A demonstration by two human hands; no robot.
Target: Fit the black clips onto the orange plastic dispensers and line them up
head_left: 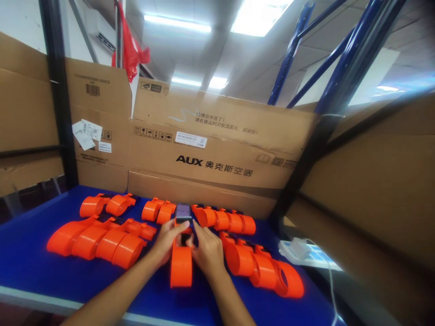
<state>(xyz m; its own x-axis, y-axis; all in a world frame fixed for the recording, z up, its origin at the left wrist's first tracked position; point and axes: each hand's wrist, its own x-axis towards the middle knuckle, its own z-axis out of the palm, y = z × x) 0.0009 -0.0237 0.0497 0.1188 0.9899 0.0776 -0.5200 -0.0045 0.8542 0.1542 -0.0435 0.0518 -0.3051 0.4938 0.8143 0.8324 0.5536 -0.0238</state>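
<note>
An orange plastic housing lies on the blue table in front of me, its round end toward me. At its far end sits a small dark module with a screen. My left hand grips the housing's left side near that module. My right hand holds the right side, fingers curled against the orange part. Both hands meet at the narrow end of the housing.
Rows of matching orange housings lie left, at the back and right. Cardboard boxes wall the table's back and sides. A white power strip with a cable sits past the right edge. Blue rack posts rise behind.
</note>
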